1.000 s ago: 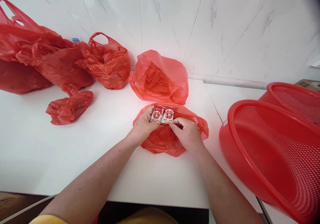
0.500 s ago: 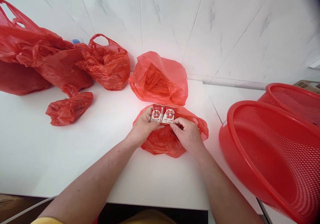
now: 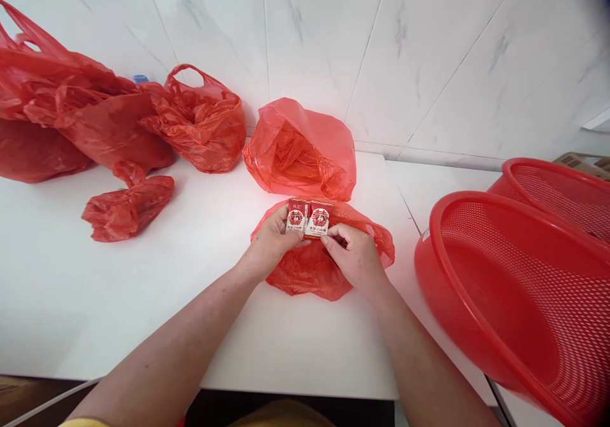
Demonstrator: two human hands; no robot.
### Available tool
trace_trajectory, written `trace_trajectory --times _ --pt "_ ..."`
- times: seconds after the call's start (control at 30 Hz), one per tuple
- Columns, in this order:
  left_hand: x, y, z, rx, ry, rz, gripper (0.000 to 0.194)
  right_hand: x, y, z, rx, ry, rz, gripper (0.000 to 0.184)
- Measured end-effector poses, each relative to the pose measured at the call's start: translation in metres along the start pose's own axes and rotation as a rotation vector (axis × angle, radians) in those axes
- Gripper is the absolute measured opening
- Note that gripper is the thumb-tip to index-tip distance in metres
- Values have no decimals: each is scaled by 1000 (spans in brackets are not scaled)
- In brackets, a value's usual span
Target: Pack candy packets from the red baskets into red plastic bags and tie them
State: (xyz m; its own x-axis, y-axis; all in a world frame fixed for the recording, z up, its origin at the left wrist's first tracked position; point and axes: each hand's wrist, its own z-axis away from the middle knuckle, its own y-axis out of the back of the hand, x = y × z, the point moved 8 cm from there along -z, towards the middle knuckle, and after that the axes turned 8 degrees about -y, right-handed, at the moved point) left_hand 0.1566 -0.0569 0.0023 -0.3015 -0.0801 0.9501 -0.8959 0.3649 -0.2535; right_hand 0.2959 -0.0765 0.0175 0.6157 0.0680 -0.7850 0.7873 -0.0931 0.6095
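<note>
Two small red-and-white printed packets lie side by side between my hands, above an open red plastic bag (image 3: 309,274). My left hand (image 3: 274,239) grips the left packet (image 3: 296,218), thumb at its lower edge. The right packet (image 3: 319,220) is pinched at its lower right corner by my right hand (image 3: 353,252). Darker shapes inside the bag show partly beside my right fingers; I cannot make them out. Just behind, a second red plastic bag (image 3: 328,135) stands with its mouth open towards me.
Several filled red bags (image 3: 119,125) stand along the tiled wall at the left, with a small crumpled red bag (image 3: 131,211) in front. Two large red plastic baskets (image 3: 481,325) take up the right side of the white table (image 3: 305,344).
The view has shifted very slightly. Both hands keep the same hold on the packets, which now sit a little more level and closer together.
</note>
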Motion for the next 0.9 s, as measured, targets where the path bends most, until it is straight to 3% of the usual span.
trace_trajectory --times 0.67,0.9 --pt "3 2 -2 32 -30 -54 42 -1 -1 1 -18 0 -15 13" --pt "0 -2 0 9 14 -52 39 5 -2 -1 -41 -45 -266 32"
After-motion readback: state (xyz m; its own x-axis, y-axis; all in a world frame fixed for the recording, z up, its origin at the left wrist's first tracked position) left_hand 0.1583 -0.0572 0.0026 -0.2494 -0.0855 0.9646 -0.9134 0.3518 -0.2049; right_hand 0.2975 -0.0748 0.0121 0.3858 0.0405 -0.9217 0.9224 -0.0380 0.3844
